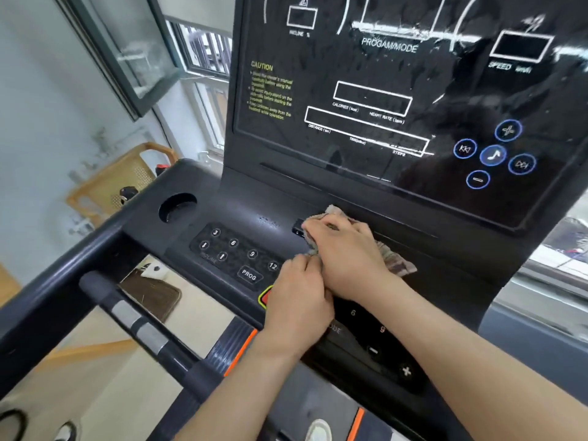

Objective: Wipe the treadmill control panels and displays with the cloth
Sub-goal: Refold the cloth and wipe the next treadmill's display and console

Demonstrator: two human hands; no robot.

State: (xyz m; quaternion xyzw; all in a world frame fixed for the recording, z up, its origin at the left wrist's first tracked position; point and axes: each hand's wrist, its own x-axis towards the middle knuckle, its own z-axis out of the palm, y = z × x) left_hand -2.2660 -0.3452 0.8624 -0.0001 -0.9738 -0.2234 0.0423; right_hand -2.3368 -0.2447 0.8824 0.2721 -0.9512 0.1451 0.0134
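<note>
Cloth sits bunched at frame centre, on the flat console ledge between the lower keypad panel and the upright display. Right hand lies palm-down on top of it, fingers nearly straight, pressing rather than gripping. Left hand, just below and touching the right, has fingers curled at the cloth's near edge; looks like a pinch on a fold, but the contact is partly hidden. Handling, judged: light, soft, limp fabric, possibly damp given the droplets and streaks on the display. It should conform to button recesses, will not scratch, and will ride up under a flat palm unless an edge is held. Best hold: gather the bunch in one hand with a pad of fabric under the fingers. Orientation: no true front; the crumpled mass runs long from upper left to lower right of the frame, roughly along the ledge, with a loose tail sticking out lower right past the right wrist. Display not yet dry.
</note>
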